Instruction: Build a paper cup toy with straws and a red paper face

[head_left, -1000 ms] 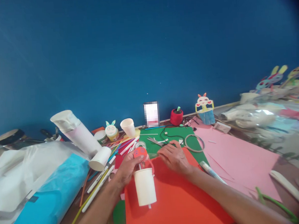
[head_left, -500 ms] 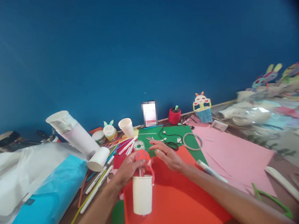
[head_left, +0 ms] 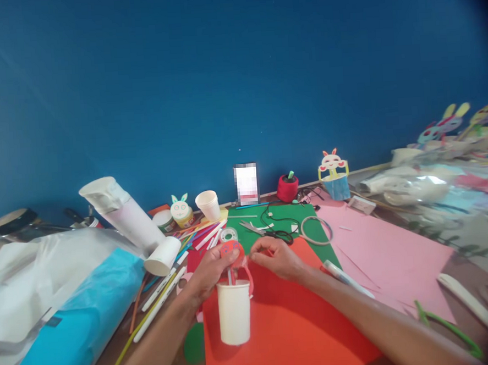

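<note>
My left hand [head_left: 210, 270] pinches an orange paper disc [head_left: 230, 249] with purple drawn marks, thumb across its front. A pale stick [head_left: 230, 276] runs from under the disc into a white paper cup [head_left: 234, 315]. The cup stands upright on a red-orange sheet [head_left: 302, 322], and a pink paper strip [head_left: 248, 276] rises along its right rim. To the right of the disc, my right hand [head_left: 279, 258] has its fingers curled and thumb and fingertips together. Whatever lies between those fingertips, if anything, is too small to make out.
Scissors [head_left: 253, 227], a tape roll [head_left: 229, 235] and a grey ring [head_left: 316, 230] lie beyond my hands. Markers [head_left: 158, 298], a tipped paper cup [head_left: 163, 257] and blue wrapping [head_left: 79, 319] are left. Pink sheets [head_left: 389, 251] and a green pipe cleaner [head_left: 451, 329] lie right.
My right hand's fingers, stretched out before, have curled and closed together beside the disc. My left hand keeps its pinch on the disc, its thumb now higher on the front. The view shifted slightly.
</note>
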The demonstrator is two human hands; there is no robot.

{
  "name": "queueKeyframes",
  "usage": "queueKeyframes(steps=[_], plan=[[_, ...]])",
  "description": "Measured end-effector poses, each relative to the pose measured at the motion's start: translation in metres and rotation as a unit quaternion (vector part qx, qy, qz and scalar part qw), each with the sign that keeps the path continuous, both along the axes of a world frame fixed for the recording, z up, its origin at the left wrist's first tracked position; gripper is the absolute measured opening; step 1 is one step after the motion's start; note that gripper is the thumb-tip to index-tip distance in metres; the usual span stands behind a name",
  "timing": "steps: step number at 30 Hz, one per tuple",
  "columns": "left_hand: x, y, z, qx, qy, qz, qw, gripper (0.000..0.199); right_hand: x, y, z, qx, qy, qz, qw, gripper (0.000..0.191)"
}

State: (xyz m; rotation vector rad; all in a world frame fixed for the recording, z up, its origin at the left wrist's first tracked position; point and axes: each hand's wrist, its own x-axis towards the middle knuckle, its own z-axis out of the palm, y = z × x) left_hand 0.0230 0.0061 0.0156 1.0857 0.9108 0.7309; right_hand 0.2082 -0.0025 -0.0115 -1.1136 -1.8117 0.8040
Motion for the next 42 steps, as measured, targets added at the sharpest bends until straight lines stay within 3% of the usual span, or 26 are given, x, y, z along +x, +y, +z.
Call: queueKeyframes(steps=[7, 14, 20, 24, 28, 36, 42], plan=[[0.003, 0.000, -0.006, 0.028, 0.087, 0.059, 0.994, 0.024, -0.007, -0.009, 0.012, 0.073, -0.032, -0.026, 0.996, 0.012], [0.006, -0.002, -0.010, 0.088, 0.111, 0.090, 0.986, 0.023, -0.014, -0.017, 0.011, 0.177, -0.078, -0.033, 0.981, 0.015], [0.008, 0.000, -0.016, 0.072, 0.097, 0.126, 0.985, 0.022, -0.014, -0.023, 0.012, 0.291, -0.190, -0.032, 0.937, 0.012], [0.011, -0.001, -0.012, 0.055, 0.105, 0.131, 0.984, 0.021, -0.011, -0.027, 0.018, 0.342, -0.263, -0.015, 0.902, 0.014], [0.011, -0.002, -0.008, 0.074, 0.107, 0.129, 0.983, 0.023, -0.009, -0.031, 0.023, 0.340, -0.323, 0.010, 0.883, 0.020], [0.010, -0.001, -0.017, 0.108, 0.136, 0.133, 0.976, 0.019, -0.012, -0.034, 0.020, 0.320, -0.319, 0.035, 0.891, 0.021], [0.010, -0.002, -0.018, 0.124, 0.117, 0.148, 0.974, 0.020, -0.011, -0.031, 0.019, 0.344, -0.279, -0.003, 0.897, 0.013]])
